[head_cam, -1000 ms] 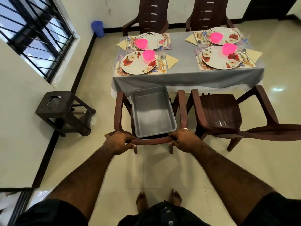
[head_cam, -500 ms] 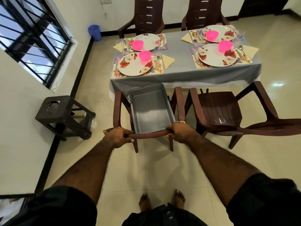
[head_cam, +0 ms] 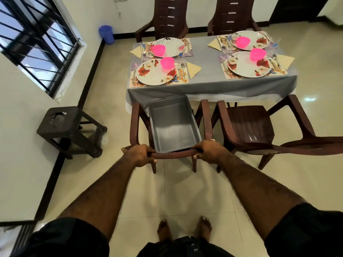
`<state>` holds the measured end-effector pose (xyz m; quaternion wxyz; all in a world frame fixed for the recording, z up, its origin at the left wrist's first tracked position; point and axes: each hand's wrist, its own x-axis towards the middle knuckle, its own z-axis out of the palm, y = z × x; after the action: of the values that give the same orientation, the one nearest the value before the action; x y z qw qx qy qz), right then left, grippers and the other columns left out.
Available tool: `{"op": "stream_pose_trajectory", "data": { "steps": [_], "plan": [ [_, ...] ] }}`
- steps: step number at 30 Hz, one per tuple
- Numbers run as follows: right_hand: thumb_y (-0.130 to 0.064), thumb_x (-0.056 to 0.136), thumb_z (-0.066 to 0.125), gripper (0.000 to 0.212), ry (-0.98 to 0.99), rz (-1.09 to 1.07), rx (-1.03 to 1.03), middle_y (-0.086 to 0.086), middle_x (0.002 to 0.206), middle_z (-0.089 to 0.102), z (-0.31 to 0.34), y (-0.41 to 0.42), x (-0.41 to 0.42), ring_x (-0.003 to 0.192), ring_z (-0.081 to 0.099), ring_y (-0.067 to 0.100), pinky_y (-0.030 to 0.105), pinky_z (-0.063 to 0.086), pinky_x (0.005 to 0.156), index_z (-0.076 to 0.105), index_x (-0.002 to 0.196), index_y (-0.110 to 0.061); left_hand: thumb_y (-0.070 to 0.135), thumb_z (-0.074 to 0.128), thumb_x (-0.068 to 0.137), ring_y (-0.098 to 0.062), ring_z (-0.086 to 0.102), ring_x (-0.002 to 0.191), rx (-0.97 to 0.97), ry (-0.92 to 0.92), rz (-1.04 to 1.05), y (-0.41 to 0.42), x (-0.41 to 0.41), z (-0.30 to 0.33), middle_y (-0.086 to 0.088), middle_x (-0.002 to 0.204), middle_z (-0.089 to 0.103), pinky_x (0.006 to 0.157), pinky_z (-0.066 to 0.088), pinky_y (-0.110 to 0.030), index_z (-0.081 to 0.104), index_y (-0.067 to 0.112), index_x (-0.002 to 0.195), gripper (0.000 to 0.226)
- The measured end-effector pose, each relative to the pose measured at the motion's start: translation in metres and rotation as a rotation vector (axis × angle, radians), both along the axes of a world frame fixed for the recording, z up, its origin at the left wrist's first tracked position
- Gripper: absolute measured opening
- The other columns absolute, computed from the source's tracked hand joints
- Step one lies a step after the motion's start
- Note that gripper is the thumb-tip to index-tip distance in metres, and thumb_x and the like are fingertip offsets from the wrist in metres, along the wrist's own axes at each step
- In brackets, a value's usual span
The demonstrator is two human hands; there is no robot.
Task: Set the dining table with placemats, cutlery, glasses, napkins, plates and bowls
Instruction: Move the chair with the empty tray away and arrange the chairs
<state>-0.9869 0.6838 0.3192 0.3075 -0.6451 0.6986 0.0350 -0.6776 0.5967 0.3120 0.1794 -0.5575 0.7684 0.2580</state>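
Note:
The dining table (head_cam: 211, 86) wears a grey cloth and carries several place settings: floral placemats, flowered plates (head_cam: 155, 75), pink bowls (head_cam: 167, 62), cutlery, glasses and folded yellow napkins (head_cam: 193, 69). My left hand (head_cam: 139, 154) and my right hand (head_cam: 209, 151) both grip the top rail of a brown plastic chair (head_cam: 172, 154) at the table's near left side. An empty grey tub (head_cam: 173, 125) rests on that chair's seat, its far edge tucked under the cloth.
A second brown chair (head_cam: 248, 125) stands to the right, angled outward. Two more chairs line the far side. A dark stool (head_cam: 65, 123) sits by the left wall under a barred window. A blue bin (head_cam: 106, 34) is in the far corner. My bare feet stand on tiled floor.
The chair with the tub has slid forward toward the table, so the tub's far edge now sits under the cloth. Both hands kept their grip on the rail.

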Motion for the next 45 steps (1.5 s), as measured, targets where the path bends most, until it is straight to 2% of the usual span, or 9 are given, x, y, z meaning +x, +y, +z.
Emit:
{"op": "stream_pose_trajectory", "data": {
  "steps": [3, 6, 9, 12, 16, 21, 25, 30, 45],
  "plan": [
    [-0.054, 0.082, 0.080, 0.078, 0.037, -0.034, -0.018, -0.001, 0.140, 0.058, 0.015, 0.002, -0.021, 0.131, 0.052, 0.025, 0.051, 0.050, 0.107, 0.046, 0.150, -0.036, 0.076, 0.076, 0.074, -0.023, 0.058, 0.130, 0.049, 0.013, -0.009, -0.006, -0.024, 0.015, 0.012, 0.130, 0.068, 0.115, 0.029, -0.063, 0.067, 0.038, 0.131, 0.069],
    [-0.062, 0.081, 0.077, 0.089, 0.087, -0.062, -0.067, 0.001, 0.157, 0.045, 0.027, 0.015, -0.081, 0.143, 0.042, 0.030, 0.054, 0.042, 0.114, 0.034, 0.155, -0.038, 0.075, 0.077, 0.073, -0.025, 0.054, 0.137, -0.010, 0.136, -0.003, 0.002, -0.068, 0.029, 0.005, 0.151, 0.057, 0.118, 0.039, -0.052, 0.057, 0.033, 0.145, 0.086],
    [-0.072, 0.083, 0.068, 0.092, 0.165, -0.136, -0.120, 0.004, 0.159, 0.044, 0.029, 0.044, -0.165, 0.142, 0.044, 0.032, 0.050, 0.040, 0.114, 0.033, 0.158, -0.034, 0.073, 0.073, 0.077, -0.022, 0.049, 0.141, -0.125, 0.302, -0.082, 0.024, -0.143, 0.039, 0.004, 0.153, 0.054, 0.115, 0.043, -0.038, 0.057, 0.028, 0.147, 0.084],
    [-0.083, 0.077, 0.061, 0.092, 0.190, -0.201, -0.127, 0.003, 0.151, 0.054, 0.008, 0.087, -0.263, 0.134, 0.054, 0.031, 0.047, 0.047, 0.108, 0.040, 0.154, -0.036, 0.064, 0.074, 0.086, -0.022, 0.049, 0.137, -0.199, 0.382, -0.172, 0.055, -0.242, 0.038, 0.001, 0.146, 0.057, 0.114, 0.044, -0.042, 0.060, 0.028, 0.140, 0.067],
    [-0.085, 0.074, 0.046, 0.077, 0.131, -0.166, -0.042, -0.006, 0.122, 0.067, -0.026, 0.143, -0.404, 0.113, 0.065, 0.021, 0.040, 0.054, 0.094, 0.060, 0.135, -0.041, 0.060, 0.073, 0.089, -0.022, 0.046, 0.138, -0.120, 0.371, -0.283, 0.098, -0.381, 0.022, 0.002, 0.148, 0.055, 0.114, 0.043, -0.047, 0.057, 0.032, 0.144, 0.063],
    [-0.053, 0.100, 0.055, 0.040, 0.140, -0.037, -0.162, -0.018, 0.140, 0.063, -0.033, 0.178, -0.503, 0.131, 0.056, 0.014, 0.042, 0.046, 0.109, 0.063, 0.137, -0.042, 0.068, 0.064, 0.092, -0.025, 0.044, 0.140, -0.052, 0.303, -0.341, 0.140, -0.480, -0.006, 0.001, 0.156, 0.050, 0.115, 0.043, -0.044, 0.045, 0.030, 0.155, 0.077],
    [-0.071, 0.097, 0.033, 0.053, 0.166, 0.022, -0.133, -0.023, 0.143, 0.059, -0.041, 0.171, -0.528, 0.135, 0.052, 0.011, 0.049, 0.033, 0.116, 0.058, 0.138, -0.048, 0.059, 0.052, 0.102, -0.026, 0.052, 0.131, -0.076, 0.263, -0.313, 0.144, -0.505, -0.014, 0.002, 0.146, 0.059, 0.109, 0.048, -0.049, 0.053, 0.032, 0.148, 0.053],
    [-0.066, 0.101, 0.035, 0.048, 0.115, -0.026, -0.170, -0.016, 0.136, 0.062, -0.058, 0.166, -0.520, 0.136, 0.049, 0.013, 0.052, 0.016, 0.120, 0.059, 0.138, -0.046, 0.049, 0.054, 0.105, -0.022, 0.058, 0.122, -0.108, 0.226, -0.305, 0.137, -0.502, -0.009, 0.001, 0.134, 0.064, 0.105, 0.050, -0.043, 0.059, 0.027, 0.144, 0.045],
    [-0.058, 0.105, 0.041, 0.039, 0.120, 0.005, -0.113, -0.006, 0.127, 0.066, -0.030, 0.156, -0.497, 0.125, 0.057, 0.022, 0.049, 0.033, 0.110, 0.061, 0.134, -0.043, 0.047, 0.060, 0.102, -0.016, 0.060, 0.116, -0.016, 0.269, -0.198, 0.128, -0.497, -0.011, 0.006, 0.125, 0.066, 0.107, 0.051, -0.046, 0.065, 0.030, 0.137, 0.039]
  ]
}}
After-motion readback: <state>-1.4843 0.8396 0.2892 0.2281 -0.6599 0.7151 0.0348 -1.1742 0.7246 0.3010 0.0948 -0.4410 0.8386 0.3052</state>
